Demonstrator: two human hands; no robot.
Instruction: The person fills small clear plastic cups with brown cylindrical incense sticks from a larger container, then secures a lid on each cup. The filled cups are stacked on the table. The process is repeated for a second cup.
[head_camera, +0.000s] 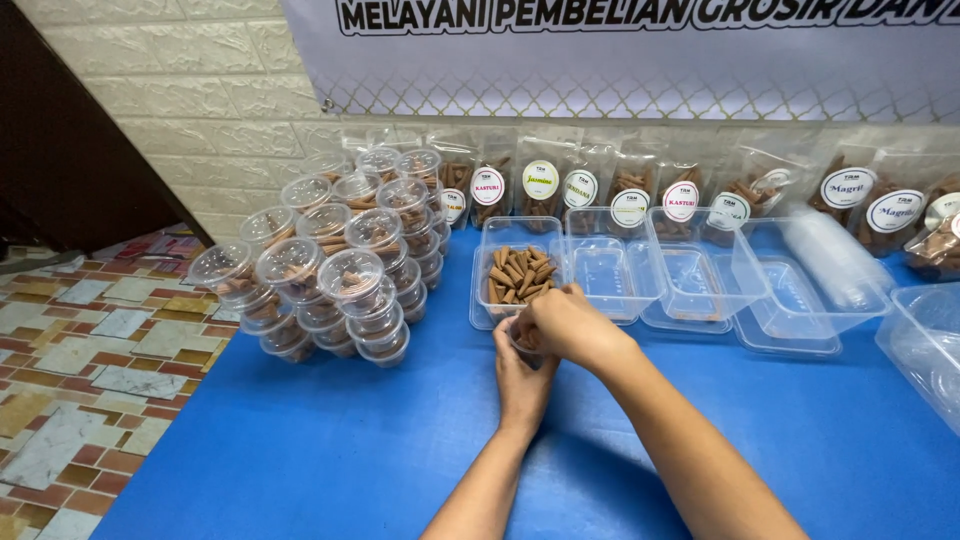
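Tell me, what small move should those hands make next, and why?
Probably seat a lid on the small cup the left hand holds: the right hand covers its top, it seems filled with brown cones, and the stacked cups beside it are lidded.

Four open clear trays (700, 285) (one holding brown cones (520, 275)), two hands (545, 335).

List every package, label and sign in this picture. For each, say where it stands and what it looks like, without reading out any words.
Banner: on the wall at top, white, bold dark lettering, lattice edge.
Pouches: clear bags of brown sticks, in a row against the wall.
Round labels: white, on the pouches.
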